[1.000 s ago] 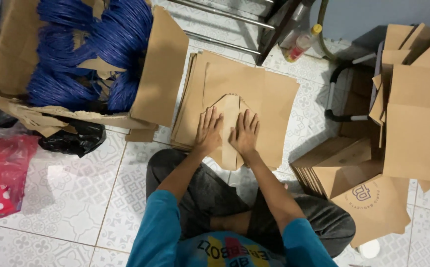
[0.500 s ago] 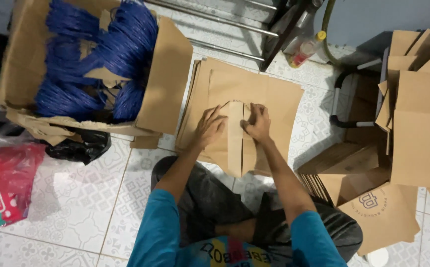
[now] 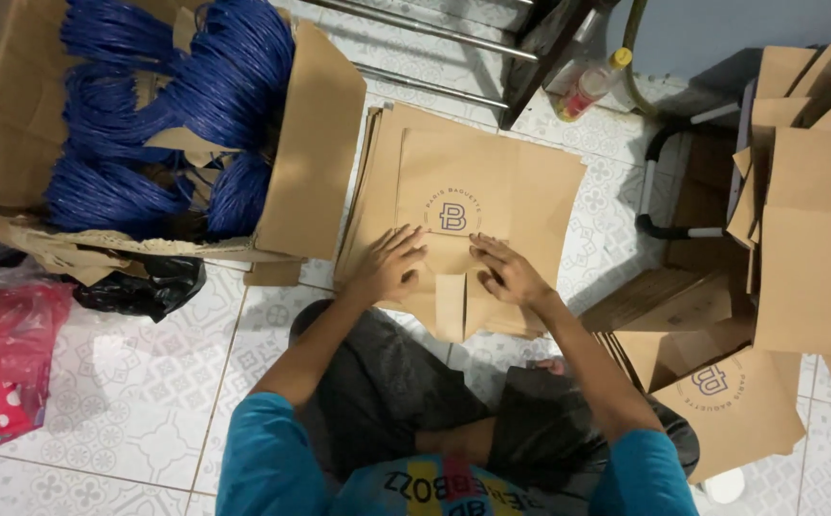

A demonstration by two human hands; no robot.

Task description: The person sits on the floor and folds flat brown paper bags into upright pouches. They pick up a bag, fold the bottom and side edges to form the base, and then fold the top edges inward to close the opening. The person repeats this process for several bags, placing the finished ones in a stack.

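A flat brown paper bag (image 3: 453,186) with a round printed mark lies on top of a stack of brown paper sheets (image 3: 544,201) on the tiled floor in front of my crossed legs. My left hand (image 3: 387,266) presses flat on the bag's lower left part. On its lower right part my right hand (image 3: 506,272) presses down too, beside a folded bottom flap (image 3: 451,306) that points toward me. Both hands have their fingers spread on the paper.
A big cardboard box (image 3: 315,153) of blue cord bundles (image 3: 176,86) stands at the left. Folded brown bags (image 3: 721,397) and cartons (image 3: 812,248) pile up at the right. A red plastic bag (image 3: 0,368) and a black bag (image 3: 143,287) lie at the left. A bottle (image 3: 587,86) stands behind.
The bag has been opened out flat with its printed side up, and my hands have moved apart to press its lower part. The view has shifted slightly.
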